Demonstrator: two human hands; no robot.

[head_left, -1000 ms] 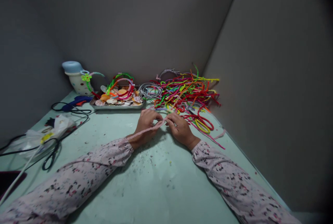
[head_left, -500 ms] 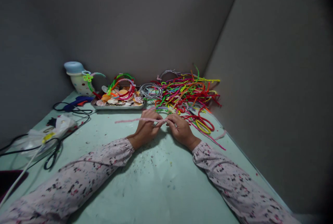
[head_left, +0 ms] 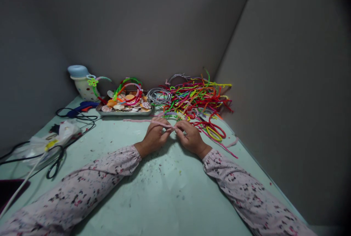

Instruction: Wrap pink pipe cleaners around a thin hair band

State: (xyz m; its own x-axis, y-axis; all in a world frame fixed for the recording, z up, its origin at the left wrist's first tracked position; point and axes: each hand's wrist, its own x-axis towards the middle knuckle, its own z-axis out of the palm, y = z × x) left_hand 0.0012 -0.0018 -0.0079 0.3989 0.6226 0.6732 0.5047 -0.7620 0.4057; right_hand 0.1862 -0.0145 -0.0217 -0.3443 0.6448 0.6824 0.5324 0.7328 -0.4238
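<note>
Pink pipe cleaner (head_left: 142,121) pinched by left hand (head_left: 154,136) and right hand (head_left: 190,136), colourful pile (head_left: 197,98) behind, tray (head_left: 124,112) beyond.

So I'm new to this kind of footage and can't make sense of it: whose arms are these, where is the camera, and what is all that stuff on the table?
The camera sits on a person's head and looks forward and down, so the two arms in flower-print sleeves are the wearer's own. The left hand and right hand meet at the middle of a pale green table and together pinch a pale pink fuzzy pipe cleaner, whose free end sticks out to the left. Behind the hands lies a tangled pile of many-coloured pipe cleaners. Left of it is a shallow metal tray of seashells, then a white jar with a light blue lid and a blue glue gun. At the near left lie black-handled scissors and a crumpled clear plastic bag. Grey walls close off the corner.
</note>
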